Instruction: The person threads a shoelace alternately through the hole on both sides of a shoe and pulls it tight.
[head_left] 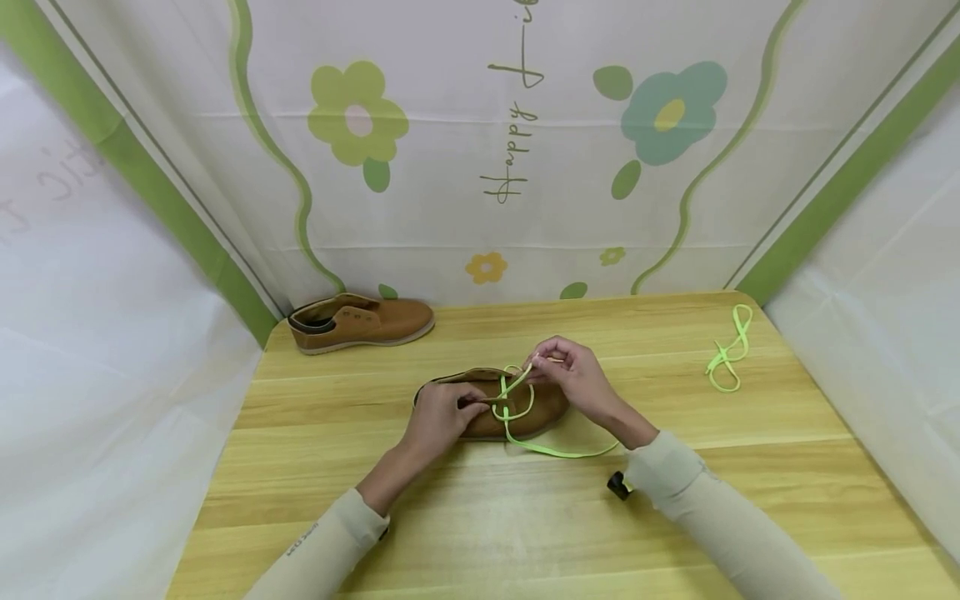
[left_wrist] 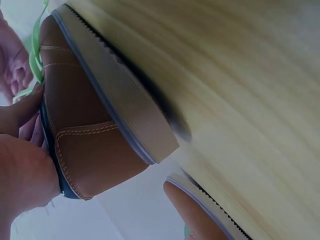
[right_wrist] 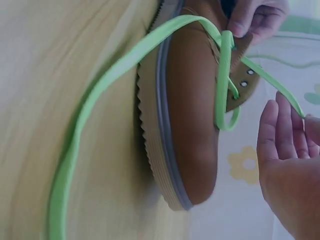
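A brown leather shoe [head_left: 550, 410] sits on the table with its toe to the right. A bright green shoelace [head_left: 562, 454] runs through some of its eyelets, and one length trails over the table toward the right sleeve. My left hand [head_left: 441, 412] pinches the near eyelet flap [right_wrist: 243, 46] of the shoe between thumb and fingers. Above the far side of the shoe, my right hand [head_left: 576, 379] pinches one end of the lace, which is drawn fairly straight from the eyelets in the right wrist view. The shoe's heel is partly hidden behind my left hand.
A second brown shoe [head_left: 397, 321], with no lace in its eyelets, stands at the table's back left. Another green shoelace [head_left: 738, 346] lies bundled at the right. White printed cloth [head_left: 450, 208] walls the back and both sides of the wooden table [head_left: 495, 517].
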